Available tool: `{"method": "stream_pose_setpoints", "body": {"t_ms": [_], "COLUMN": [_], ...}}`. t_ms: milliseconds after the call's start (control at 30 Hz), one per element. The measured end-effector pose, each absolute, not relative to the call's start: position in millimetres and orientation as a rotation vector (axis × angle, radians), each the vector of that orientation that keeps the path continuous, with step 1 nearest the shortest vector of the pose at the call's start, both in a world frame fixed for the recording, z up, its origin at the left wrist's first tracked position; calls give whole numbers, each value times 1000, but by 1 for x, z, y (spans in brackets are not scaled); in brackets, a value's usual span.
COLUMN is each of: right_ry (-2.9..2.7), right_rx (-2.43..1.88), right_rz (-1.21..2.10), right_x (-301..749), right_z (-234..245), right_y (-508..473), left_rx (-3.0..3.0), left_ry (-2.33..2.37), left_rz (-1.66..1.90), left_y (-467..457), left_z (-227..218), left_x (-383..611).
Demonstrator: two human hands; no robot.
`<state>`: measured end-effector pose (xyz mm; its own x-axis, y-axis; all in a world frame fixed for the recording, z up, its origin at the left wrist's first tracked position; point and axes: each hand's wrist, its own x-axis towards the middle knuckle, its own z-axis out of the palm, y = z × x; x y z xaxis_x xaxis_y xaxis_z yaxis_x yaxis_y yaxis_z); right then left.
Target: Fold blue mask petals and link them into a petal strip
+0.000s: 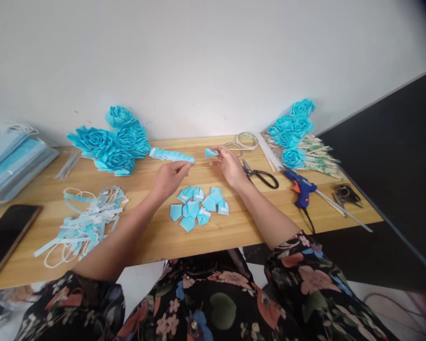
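Fingers of my left hand (172, 177) are pinched together beside the near end of an overlapping row of folded blue pieces (168, 154). Whether they grip the row's end or something small cannot be made out. A single folded blue piece (210, 152) is held in my right hand (230, 166), between thumb and fingers, a little above the table. Below and between my hands lies a loose cluster of folded blue pieces (190, 209), some showing white strips.
Blue fabric-like roses (117, 142) stand at back left, more roses (293, 128) and sticks at back right. Tape rolls (247, 140), scissors (259, 175) and a glue gun (301, 186) lie right. Strap scraps (88, 222), a phone (9, 239) and face masks (16, 158) lie left.
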<state>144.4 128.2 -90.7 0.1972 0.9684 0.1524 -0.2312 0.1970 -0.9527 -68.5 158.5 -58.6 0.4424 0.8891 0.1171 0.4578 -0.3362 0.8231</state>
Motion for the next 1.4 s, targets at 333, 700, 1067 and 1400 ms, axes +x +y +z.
{"method": "stream_pose_setpoints", "body": {"t_ms": [333, 700, 1067, 1400], "right_ry": [-1815, -1392, -1299, -1470], "right_rx": [-1056, -1132, -1150, -1236], "right_rz": [477, 566, 930, 743], "right_x": [139, 141, 140, 140], "right_z": [-73, -65, -75, -72], "right_y": [111, 108, 116, 114], "left_rx": [1042, 1398, 1649, 1534], "left_ry": [837, 1027, 894, 986], "left_rz": [765, 980, 844, 949], "left_y": [156, 159, 151, 153], "left_z": [-66, -67, -66, -66], "left_x": [-40, -55, -56, -57]}}
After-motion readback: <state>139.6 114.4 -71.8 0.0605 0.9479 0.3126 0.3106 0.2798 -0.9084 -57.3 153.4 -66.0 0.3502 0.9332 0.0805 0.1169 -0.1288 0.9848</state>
